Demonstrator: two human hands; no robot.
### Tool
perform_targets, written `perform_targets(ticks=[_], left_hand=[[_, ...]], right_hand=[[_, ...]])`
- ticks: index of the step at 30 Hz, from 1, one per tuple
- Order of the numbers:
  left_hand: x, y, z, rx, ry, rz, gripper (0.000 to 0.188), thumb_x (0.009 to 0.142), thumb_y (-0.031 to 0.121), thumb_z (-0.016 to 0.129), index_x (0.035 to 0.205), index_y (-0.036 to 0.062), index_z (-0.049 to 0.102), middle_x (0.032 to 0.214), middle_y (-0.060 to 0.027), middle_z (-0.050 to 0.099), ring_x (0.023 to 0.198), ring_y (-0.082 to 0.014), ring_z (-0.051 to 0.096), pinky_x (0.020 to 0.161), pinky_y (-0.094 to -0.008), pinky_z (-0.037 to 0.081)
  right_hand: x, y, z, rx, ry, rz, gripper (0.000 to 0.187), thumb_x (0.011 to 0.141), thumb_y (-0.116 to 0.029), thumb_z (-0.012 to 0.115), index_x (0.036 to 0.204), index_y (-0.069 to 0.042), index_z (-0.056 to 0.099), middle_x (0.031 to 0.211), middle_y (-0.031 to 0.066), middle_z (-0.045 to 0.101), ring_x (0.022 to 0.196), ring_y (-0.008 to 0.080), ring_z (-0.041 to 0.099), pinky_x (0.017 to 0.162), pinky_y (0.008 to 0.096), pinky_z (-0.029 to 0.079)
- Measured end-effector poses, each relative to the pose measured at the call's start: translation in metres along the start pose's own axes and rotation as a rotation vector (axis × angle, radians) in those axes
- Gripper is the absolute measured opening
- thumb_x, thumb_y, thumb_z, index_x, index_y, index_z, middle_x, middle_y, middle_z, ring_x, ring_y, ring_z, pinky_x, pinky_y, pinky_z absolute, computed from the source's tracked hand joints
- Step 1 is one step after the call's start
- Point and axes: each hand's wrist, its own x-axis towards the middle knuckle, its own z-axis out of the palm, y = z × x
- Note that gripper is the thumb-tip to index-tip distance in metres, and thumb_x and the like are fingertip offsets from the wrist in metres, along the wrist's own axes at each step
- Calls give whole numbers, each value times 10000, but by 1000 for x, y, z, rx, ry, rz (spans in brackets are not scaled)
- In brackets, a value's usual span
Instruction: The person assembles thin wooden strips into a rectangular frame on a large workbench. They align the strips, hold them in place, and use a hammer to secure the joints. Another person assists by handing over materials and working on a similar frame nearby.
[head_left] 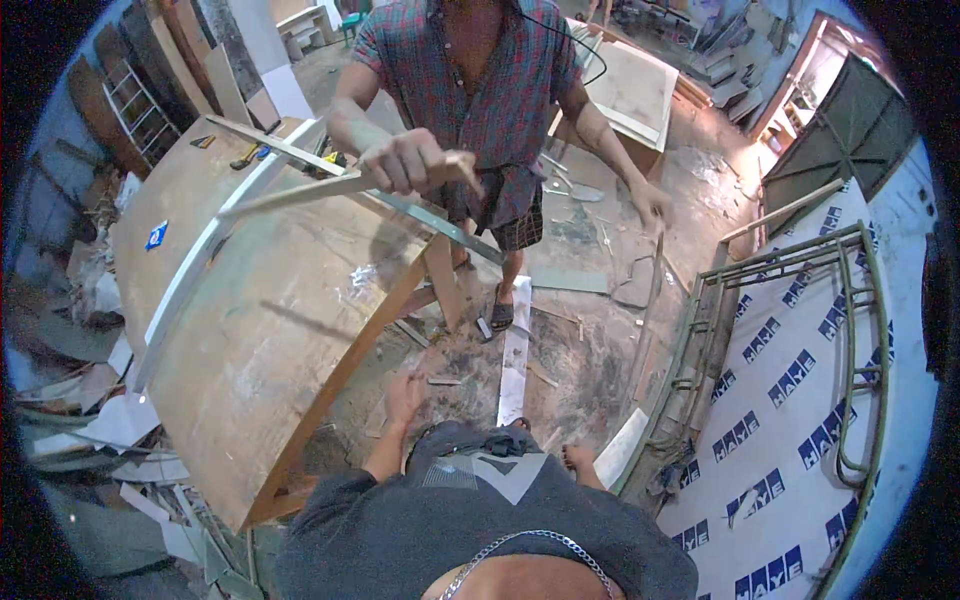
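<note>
My left hand [405,397] hangs beside the near right edge of a large plywood-topped workbench [270,370], its fingers loosely apart and nothing visible in them. My right hand [578,458] is low by my side, fingers curled; it is small and partly shaded, with no held thing showing. Close to it leans a white board [622,448]. Across from me, a person in a checked shirt [470,85] grips a wooden strip [300,193] over the bench with one hand. Their other hand is over a long thin strip [650,290] reaching toward the floor.
A long white strip [190,275] and a grey-green bar [450,230] lie on the bench, with a blue packet [156,235]. A white plank [514,360] and scraps lie on the floor. Right: a metal frame [868,330] against a printed sheet [770,400].
</note>
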Motion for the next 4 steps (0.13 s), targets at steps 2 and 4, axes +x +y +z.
perform_targets(ticks=[2,4], left_hand=[[-1,-21,-42,55,163,0,235,748,121,612,977,70,620,888,-145,604,944,-348,531,844,-401,430],[15,-24,-68,96,228,54,232,753,108,604,981,65,616,931,-149,596,965,-350,522,865,-415,424]], right_hand=[[-51,-90,25,-15,-120,31,236,824,-235,567,833,-6,626,697,121,619,572,234,608,496,362,500],[-82,-116,38,-9,-133,16,249,825,-239,564,873,-7,637,720,126,632,598,232,622,510,361,509]])
